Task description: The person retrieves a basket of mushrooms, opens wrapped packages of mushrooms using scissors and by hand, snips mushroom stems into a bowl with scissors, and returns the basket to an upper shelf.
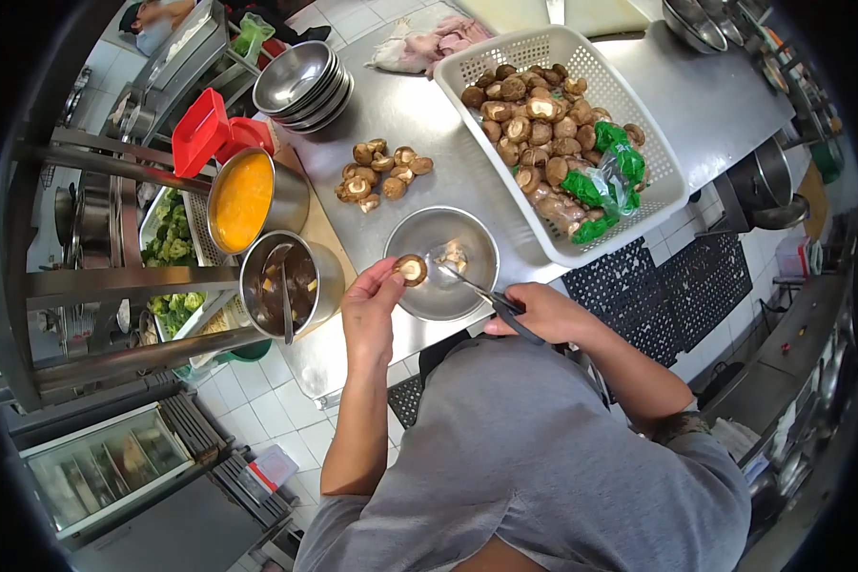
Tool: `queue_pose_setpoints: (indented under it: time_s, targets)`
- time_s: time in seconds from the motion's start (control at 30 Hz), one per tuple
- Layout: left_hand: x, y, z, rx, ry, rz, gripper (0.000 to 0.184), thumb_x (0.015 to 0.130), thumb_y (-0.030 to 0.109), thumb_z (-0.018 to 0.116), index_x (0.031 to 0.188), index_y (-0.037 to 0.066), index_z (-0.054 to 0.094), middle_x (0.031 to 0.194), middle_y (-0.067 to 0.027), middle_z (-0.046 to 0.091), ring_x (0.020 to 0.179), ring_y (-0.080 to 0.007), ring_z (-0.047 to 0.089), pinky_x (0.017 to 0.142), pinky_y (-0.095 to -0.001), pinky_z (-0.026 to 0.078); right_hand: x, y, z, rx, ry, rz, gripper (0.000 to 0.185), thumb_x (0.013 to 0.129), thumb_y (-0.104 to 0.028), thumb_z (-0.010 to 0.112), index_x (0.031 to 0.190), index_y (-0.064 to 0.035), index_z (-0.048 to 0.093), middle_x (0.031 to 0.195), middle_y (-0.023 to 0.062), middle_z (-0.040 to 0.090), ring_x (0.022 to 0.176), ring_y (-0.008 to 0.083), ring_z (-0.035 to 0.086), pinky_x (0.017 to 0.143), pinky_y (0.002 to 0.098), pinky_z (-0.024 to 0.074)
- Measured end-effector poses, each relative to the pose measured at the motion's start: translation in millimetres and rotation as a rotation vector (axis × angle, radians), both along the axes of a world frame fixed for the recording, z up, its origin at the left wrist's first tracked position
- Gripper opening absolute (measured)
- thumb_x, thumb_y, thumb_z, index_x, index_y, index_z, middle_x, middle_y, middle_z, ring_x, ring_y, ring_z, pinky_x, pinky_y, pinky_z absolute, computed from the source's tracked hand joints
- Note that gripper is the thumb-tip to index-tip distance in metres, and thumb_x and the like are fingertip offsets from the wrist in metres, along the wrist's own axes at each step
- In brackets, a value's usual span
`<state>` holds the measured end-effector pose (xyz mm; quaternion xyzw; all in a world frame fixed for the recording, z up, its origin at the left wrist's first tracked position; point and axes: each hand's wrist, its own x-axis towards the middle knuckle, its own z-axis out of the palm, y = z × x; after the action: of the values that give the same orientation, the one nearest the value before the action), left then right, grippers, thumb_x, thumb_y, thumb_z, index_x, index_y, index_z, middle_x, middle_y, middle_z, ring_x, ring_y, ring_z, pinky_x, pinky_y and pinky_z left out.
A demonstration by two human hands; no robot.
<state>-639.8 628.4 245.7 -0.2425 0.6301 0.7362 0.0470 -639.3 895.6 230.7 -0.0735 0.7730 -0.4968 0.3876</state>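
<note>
A brown mushroom [410, 270], its pale underside up, is pinched in my left hand [370, 300] over the left side of a steel bowl [429, 303]. My right hand [543, 313] grips black-handled scissors [510, 313], whose blades point into the bowl. Pale cut stems [454, 255] lie inside the bowl. Beyond it, a loose pile of mushrooms [360, 181] rests on the steel table [372, 100]. A white perforated basket [672, 186] at the right holds many mushrooms and a green and clear plastic bag [605, 186].
Stacked steel bowls [296, 81], a pot of orange liquid [241, 202] and a pot of dark sauce with a ladle [300, 276] stand left. A cloth [410, 48] lies at the back. A metal rack [133, 284] borders the left. Another person [157, 21] is far back left.
</note>
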Motion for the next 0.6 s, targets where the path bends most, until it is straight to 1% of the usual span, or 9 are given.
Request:
queue_pose_setpoints:
  time_s: [0.03,0.07,0.17,0.23,0.33,0.37,0.43,0.53,0.6]
  targets:
    - [-3.6,-0.7,0.5,-0.009,0.013,0.014,0.03,0.093,0.003,0.066,0.121,-0.006,0.063,0.108,-0.0104,0.07,0.095,-0.012,0.064,0.087,-0.0253,0.051,-1.6,4.4,2.1,0.073,0.062,0.045,0.064,0.08,-0.061,0.075,0.083,0.0023,0.065,0.077,0.0157,0.066,0.071,0.0259,0.063,0.068,0.0374,0.0487]
    - [-8.7,0.0,1.9,-0.007,0.026,0.012,0.032,0.093,0.004,0.066,0.123,-0.007,0.062,0.108,-0.0106,0.07,0.098,-0.0142,0.065,0.087,-0.0256,0.051,-1.3,8.5,4.0,0.07,0.026,0.044,0.069,0.077,-0.067,0.073,0.085,0.0013,0.065,0.082,0.0181,0.066,0.078,0.0289,0.064,0.071,0.0396,0.0492]
    - [-53.8,36.7,39.2,0.09,0.064,-0.057,0.032,0.094,0.005,0.065,0.124,-0.007,0.061,0.107,-0.0111,0.07,0.102,-0.0169,0.066,0.089,-0.0265,0.051,-2.9,14.3,16.5,0.077,0.038,0.095,0.068,0.078,-0.066,0.073,0.086,0.0009,0.066,0.082,0.0179,0.066,0.079,0.0303,0.065,0.072,0.0401,0.0496]
    - [-92.7,68.6,73.0,0.171,0.234,-0.184,0.037,0.094,0.013,0.067,0.125,-0.007,0.061,0.111,-0.0134,0.07,0.105,-0.0201,0.065,0.091,-0.0287,0.052,-1.1,12.1,14.4,0.112,0.109,0.113,0.068,0.078,-0.067,0.072,0.085,0.0008,0.065,0.082,0.0186,0.066,0.079,0.0321,0.065,0.073,0.0408,0.0497]
    - [-161.2,61.9,71.4,-0.422,0.429,-0.353,0.045,0.09,0.02,0.071,0.126,-0.005,0.061,0.122,-0.0169,0.067,0.108,-0.0265,0.066,0.094,-0.0343,0.052,4.4,11.2,16.3,0.108,0.208,0.08,0.066,0.078,-0.065,0.074,0.081,0.0007,0.063,0.078,0.0188,0.065,0.076,0.0329,0.065,0.071,0.0415,0.0494]
    - [-173.4,50.9,54.5,-0.681,0.457,-0.427,0.043,0.088,0.021,0.072,0.124,-0.003,0.063,0.119,-0.0173,0.068,0.106,-0.0285,0.066,0.093,-0.0364,0.052,7.3,14.0,16.1,0.097,0.19,0.054,0.065,0.078,-0.064,0.074,0.08,0.0006,0.063,0.078,0.0185,0.065,0.075,0.0331,0.065,0.07,0.0414,0.0495]
    - [-200.1,29.6,0.9,-1.21,0.511,-0.561,0.04,0.084,0.022,0.074,0.118,0.002,0.068,0.113,-0.0179,0.068,0.104,-0.0325,0.066,0.093,-0.0406,0.052,12.6,18.6,14.9,0.069,0.157,-0.003,0.063,0.078,-0.061,0.076,0.079,0.0004,0.062,0.076,0.0179,0.065,0.073,0.0334,0.065,0.068,0.0414,0.0496]
    - [-193.4,35.5,-33.8,-1.587,0.614,-0.746,0.025,0.081,0.015,0.071,0.106,0.01,0.072,0.1,-0.0166,0.067,0.098,-0.0341,0.064,0.089,-0.0449,0.052,19.3,21.0,15.6,0.046,0.197,-0.028,0.06,0.078,-0.059,0.077,0.077,-0.0005,0.061,0.074,0.0183,0.064,0.071,0.0338,0.064,0.067,0.0422,0.0494]
    - [-197.9,31.6,-47.6,-1.584,0.612,-0.728,0.02,0.081,0.014,0.07,0.1,0.011,0.072,0.096,-0.0154,0.065,0.094,-0.0329,0.064,0.087,-0.0456,0.052,24.6,20.6,14.8,0.034,0.231,-0.034,0.059,0.079,-0.057,0.077,0.078,-0.0007,0.06,0.071,0.0189,0.063,0.07,0.0348,0.064,0.066,0.043,0.0492]
